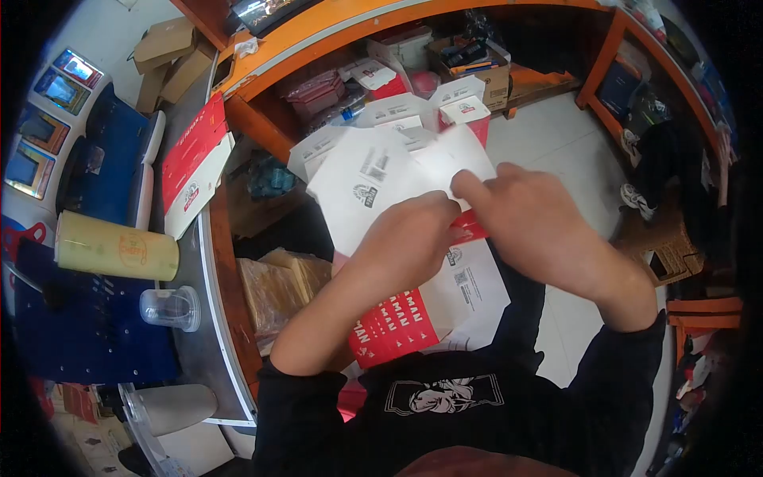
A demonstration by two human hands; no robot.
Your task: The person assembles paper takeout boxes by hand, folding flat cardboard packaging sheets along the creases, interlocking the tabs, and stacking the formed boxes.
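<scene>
A red and white printed paper carton (401, 330) lies against my lap, its white flaps (358, 187) spread out in front of me. My left hand (417, 230) is closed on the carton at its middle, knuckles up and fingertips hidden. Just to the right, my right hand (520, 211) is closed too, thumb and bent forefinger at the edge of a white panel. A strip of red card shows between the two hands. Beyond them stand several partly open cartons (465, 111) of the same print, overlapped by the flaps.
On the counter at left are a flat red and white carton (191, 167), a yellow cup (119, 246) and a clear plastic cup (171, 308). Wrapped brown packs (282, 290) sit below its edge. An orange wooden shelf (350, 44) runs across the back. Shoes (636, 199) are at right.
</scene>
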